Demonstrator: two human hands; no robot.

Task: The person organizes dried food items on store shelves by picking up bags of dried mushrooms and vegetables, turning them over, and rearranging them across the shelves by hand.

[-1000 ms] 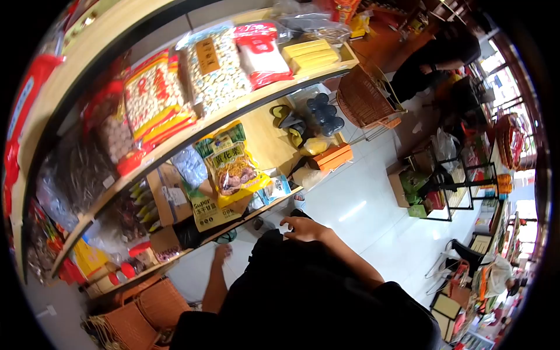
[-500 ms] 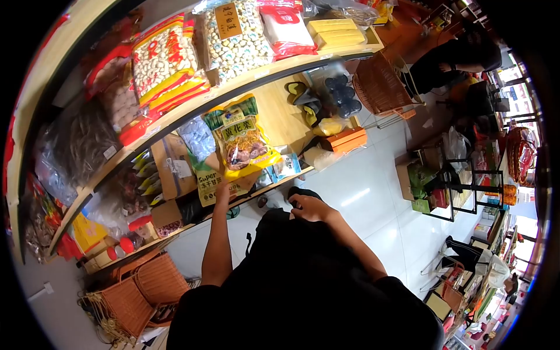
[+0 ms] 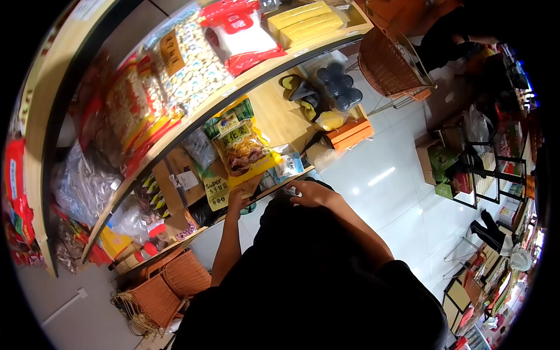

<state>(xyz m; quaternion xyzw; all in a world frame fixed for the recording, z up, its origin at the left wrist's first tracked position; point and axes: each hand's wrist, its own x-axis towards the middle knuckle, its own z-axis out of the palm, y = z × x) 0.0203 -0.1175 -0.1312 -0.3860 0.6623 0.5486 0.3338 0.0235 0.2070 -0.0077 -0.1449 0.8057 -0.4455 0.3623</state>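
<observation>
A yellow and green bag of dried food (image 3: pixel 242 149), with a clear window, leans upright on the lower shelf. Just below its bottom edge is my left hand (image 3: pixel 237 198), beside the lower corner of a pale green "Super" pouch (image 3: pixel 213 188). Its fingertips are hard to make out, and I cannot tell whether they grip either package. My right hand (image 3: pixel 312 193) hovers close to my dark clothing near the shelf's front edge, fingers loosely bent and apart, with nothing visible in them. A small blue and white packet (image 3: pixel 287 165) stands beside the yellow bag.
Bags of white nuts (image 3: pixel 189 64), a red and white bag (image 3: pixel 242 35) and yellow blocks (image 3: pixel 306 23) fill the upper shelf. A dark multi-cup pack (image 3: pixel 338 87) sits at the lower shelf's end. Wicker chairs (image 3: pixel 154 291) stand below; another person (image 3: pixel 446 35) is at the upper right.
My left hand has moved down from the yellow bag's lower left side to below its bottom edge. My right hand has risen nearer the shelf. The view has turned and shifted.
</observation>
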